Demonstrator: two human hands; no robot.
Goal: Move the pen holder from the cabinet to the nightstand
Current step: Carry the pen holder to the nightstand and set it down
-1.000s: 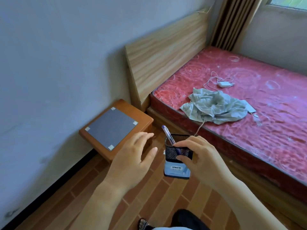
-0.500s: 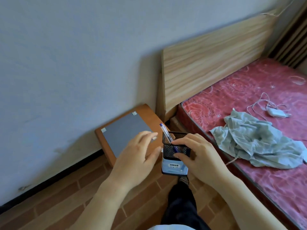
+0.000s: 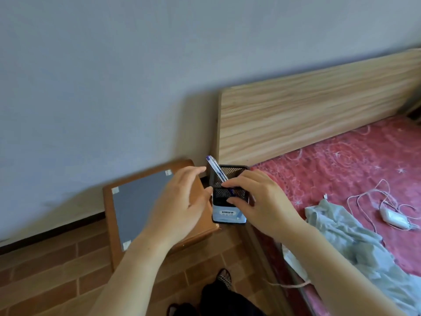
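Note:
A black mesh pen holder (image 3: 229, 212) with a pale blue label and one pen (image 3: 216, 168) leaning in it is held in the air over the right edge of the nightstand. My right hand (image 3: 262, 204) grips its rim and front. My left hand (image 3: 182, 206) hovers beside it on the left with fingers spread, its thumb near the holder's side; I cannot tell if it touches. The low wooden nightstand (image 3: 112, 215) has a grey sheet (image 3: 136, 208) taped on its top and stands against the wall, left of the bed.
A bed with a red patterned mattress (image 3: 341, 169) and a light wooden headboard (image 3: 307, 115) lies right of the nightstand. On it are a crumpled pale green cloth (image 3: 355, 242) and a white charger with cable (image 3: 394, 215). Brick-patterned floor (image 3: 57, 270) spreads below, where my legs show.
I have come closer to the nightstand, and both hands with the pen holder now hang over its right edge. The grip on the holder looks the same.

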